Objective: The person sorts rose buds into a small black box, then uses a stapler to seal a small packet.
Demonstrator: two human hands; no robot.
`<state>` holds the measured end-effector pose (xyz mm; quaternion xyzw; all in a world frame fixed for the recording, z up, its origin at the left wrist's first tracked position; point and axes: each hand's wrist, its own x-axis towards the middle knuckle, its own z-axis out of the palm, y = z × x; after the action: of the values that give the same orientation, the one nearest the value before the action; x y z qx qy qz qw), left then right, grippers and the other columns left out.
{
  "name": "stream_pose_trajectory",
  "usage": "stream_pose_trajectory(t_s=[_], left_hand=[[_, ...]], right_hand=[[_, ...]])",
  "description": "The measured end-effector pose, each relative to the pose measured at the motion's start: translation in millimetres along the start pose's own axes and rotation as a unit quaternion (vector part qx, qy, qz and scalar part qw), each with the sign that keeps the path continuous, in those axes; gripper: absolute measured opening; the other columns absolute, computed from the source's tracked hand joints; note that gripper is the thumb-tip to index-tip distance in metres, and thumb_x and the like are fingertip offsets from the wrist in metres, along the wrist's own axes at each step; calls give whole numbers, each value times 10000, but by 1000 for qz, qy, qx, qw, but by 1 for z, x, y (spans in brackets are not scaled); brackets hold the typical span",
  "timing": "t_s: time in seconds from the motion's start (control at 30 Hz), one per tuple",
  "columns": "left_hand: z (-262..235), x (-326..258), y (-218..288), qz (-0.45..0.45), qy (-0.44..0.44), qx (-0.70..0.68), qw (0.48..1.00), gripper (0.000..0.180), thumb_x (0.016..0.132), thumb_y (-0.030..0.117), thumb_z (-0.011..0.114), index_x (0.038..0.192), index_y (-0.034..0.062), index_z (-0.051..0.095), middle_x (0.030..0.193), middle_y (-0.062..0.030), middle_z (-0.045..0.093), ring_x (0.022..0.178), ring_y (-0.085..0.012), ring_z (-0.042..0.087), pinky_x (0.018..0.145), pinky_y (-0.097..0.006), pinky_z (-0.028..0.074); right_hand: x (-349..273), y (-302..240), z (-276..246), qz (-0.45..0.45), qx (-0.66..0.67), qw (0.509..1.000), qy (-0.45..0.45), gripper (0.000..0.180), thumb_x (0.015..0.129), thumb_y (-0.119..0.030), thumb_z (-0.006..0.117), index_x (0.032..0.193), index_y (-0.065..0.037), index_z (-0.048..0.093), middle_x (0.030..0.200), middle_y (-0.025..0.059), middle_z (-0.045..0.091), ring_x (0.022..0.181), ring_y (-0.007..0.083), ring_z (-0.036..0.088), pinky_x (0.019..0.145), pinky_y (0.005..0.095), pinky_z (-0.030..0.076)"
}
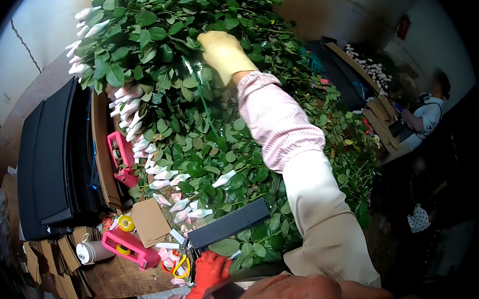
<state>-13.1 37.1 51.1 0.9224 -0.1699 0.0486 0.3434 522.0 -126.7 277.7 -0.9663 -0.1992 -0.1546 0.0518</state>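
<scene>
One right hand (223, 54) grips rose stems (200, 91) in the leafy pile beneath it

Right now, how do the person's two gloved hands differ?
The right hand wears a pale yellow glove and reaches far out into the leafy rose stems; the left hand wears a red-orange glove and stays close in at the table edge. The right hand is among the stems, while the left hand grips a dark flat sheet. Both are gloved.
</scene>
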Motion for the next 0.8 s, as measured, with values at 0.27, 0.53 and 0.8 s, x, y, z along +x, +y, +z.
stream_pose_trajectory(t_s=[0.27,0.53,0.8], left_hand=[[-17,12,10,-11,-2,-39,999,189,894,168,789,1066,97,758,1029,-115,605,991,-362,603,849,-488,496],[-11,12,10,-29,23,-59,998,173,890,153,806,1038,80,754,992,-101,630,954,-353,627,820,-459,505],[6,1,-4,-33,21,-87,995,167,860,197,839,998,115,793,968,-98,634,916,-330,640,744,-464,516]], right_hand=[[-64,20,-22,-101,-6,995,-23,382,903,-84,695,1284,-105,697,1250,181,730,1152,399,710,989,508,572],[-73,-2,-38,-99,-220,967,82,1037,848,-527,868,1649,-76,388,1610,184,533,1468,301,549,1190,363,471],[17,-33,19,-22,-197,979,-52,742,974,-280,754,1627,-157,425,1605,147,537,1484,297,527,1247,462,384]])
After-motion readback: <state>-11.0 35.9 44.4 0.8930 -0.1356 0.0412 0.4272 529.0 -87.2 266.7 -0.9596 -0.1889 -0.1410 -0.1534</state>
